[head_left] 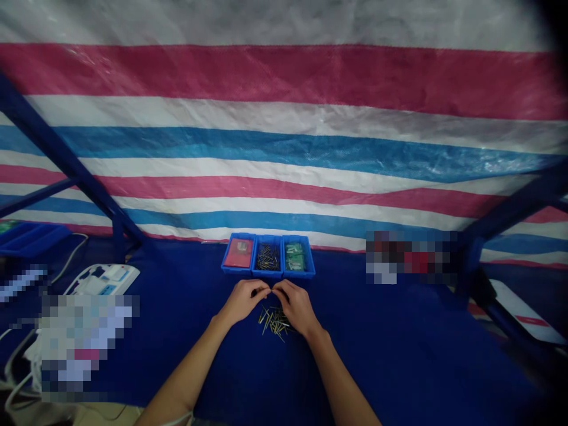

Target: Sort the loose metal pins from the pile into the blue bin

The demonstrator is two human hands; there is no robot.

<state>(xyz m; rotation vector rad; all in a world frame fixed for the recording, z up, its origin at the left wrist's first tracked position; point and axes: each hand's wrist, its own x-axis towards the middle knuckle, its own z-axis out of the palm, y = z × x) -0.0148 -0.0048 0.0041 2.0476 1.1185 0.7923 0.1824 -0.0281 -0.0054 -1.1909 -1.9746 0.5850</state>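
Metal pins (275,323) loosely heaped on blue cloth (390,349)

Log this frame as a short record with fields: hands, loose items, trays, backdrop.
Left hand: fingertips meet the right hand's; anything held is too small to tell
Right hand: beside the pile
Loose items: metal pins on blue cloth
Trays: three blue trays in a row; left tray holds red packet, middle tray pins, right tray green packets
Backdrop: striped tarp
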